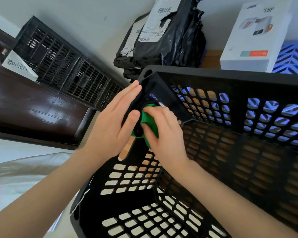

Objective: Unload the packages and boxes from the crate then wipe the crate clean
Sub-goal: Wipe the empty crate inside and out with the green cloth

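A black perforated plastic crate [230,78] fills the lower right, with nothing inside it. My left hand [113,121] lies flat against the outside of its far-left corner, fingers straight and thumb hooked over the rim. My right hand [162,129] is inside that corner and presses a green cloth [149,117] against the wall. Black plastic mail packages [170,36] with white labels are piled beyond the crate. A white product box [258,35] stands to their right.
Two black lattice crates [58,62] lean against the wall at upper left, above a dark brown wooden door or panel [33,103]. A blue lattice crate [294,57] sits behind the white box. Pale sheeting [24,172] lies at lower left.
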A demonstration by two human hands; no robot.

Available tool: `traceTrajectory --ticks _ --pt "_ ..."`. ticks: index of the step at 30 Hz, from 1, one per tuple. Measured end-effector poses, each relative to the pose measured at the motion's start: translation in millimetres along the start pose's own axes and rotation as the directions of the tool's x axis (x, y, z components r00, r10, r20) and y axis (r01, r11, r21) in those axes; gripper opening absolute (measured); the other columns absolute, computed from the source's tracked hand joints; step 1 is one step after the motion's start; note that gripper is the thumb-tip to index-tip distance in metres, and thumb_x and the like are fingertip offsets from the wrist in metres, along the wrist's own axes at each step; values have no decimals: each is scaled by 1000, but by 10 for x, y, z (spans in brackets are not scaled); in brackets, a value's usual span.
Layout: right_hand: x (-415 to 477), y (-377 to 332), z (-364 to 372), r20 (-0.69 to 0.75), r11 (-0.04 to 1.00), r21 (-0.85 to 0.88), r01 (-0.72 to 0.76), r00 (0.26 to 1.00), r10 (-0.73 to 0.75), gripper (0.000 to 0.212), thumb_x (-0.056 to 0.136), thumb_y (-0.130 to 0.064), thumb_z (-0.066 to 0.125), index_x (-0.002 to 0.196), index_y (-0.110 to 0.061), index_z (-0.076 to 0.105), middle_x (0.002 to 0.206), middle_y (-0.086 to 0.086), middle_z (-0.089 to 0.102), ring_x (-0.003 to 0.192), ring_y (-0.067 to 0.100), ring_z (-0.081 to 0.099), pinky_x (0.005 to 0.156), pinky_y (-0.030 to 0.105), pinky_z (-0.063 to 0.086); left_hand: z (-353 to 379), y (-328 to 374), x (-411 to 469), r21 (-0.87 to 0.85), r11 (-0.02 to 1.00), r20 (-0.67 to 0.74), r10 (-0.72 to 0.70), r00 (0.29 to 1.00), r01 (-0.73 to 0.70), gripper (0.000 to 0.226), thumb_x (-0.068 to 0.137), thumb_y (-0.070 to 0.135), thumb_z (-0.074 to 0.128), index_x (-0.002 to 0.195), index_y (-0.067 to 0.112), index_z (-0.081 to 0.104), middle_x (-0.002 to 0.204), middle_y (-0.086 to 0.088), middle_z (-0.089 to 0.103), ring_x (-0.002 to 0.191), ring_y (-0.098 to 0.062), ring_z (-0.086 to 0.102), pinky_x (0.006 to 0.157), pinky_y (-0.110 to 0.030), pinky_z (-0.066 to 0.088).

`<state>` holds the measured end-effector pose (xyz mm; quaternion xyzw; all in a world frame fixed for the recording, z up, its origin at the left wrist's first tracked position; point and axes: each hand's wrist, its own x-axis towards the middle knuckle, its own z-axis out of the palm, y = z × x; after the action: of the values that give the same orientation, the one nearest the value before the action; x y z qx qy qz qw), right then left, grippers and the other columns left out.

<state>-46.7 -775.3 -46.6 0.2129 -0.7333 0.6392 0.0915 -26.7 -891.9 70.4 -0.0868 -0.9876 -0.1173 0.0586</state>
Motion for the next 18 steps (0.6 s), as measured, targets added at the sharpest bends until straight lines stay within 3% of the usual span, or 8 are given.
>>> traceTrajectory --ticks 4,7,10,13,18 --pt "-245 373 -4 76 993 -120 -22 997 31 39 83 -6 67 121 -13 58 120 3 55 110 18 53 96 26 46 -4 9 -6 26 1000 1 -9 1000 9 49 104 28 35 149 7 36 157 -2 33 145 -9 29 118 -26 26" --pt "-468 691 -54 213 954 -225 -196 946 245 39 82 -3 67 119 -13 59 120 4 56 111 22 55 93 38 51 -5 10 -9 44 999 9 -16 1000 16 50 104 30 34 150 9 35 157 0 33 145 -8 28 118 -25 25" --pt "-519 780 -71 269 924 -246 -293 895 356 37 86 -4 64 120 -15 56 123 1 54 115 20 53 97 38 49 -7 15 -10 49 999 14 -23 1000 23 51 104 31 34 150 10 34 158 1 32 145 -7 27 118 -24 25" --pt "-406 627 -47 184 939 -130 -319 923 339 33 85 -2 63 115 -14 58 116 -2 57 109 14 55 94 36 51 -11 16 -10 50 998 12 -25 1000 24 50 104 29 34 150 9 34 157 0 32 145 -7 27 118 -23 24" --pt "-226 146 -41 113 985 69 -158 982 150 35 88 -14 61 120 -24 51 116 -9 54 111 6 52 95 26 47 -8 20 -9 15 1000 9 -22 1000 22 50 104 27 34 150 8 34 157 -2 32 145 -9 28 118 -24 25"
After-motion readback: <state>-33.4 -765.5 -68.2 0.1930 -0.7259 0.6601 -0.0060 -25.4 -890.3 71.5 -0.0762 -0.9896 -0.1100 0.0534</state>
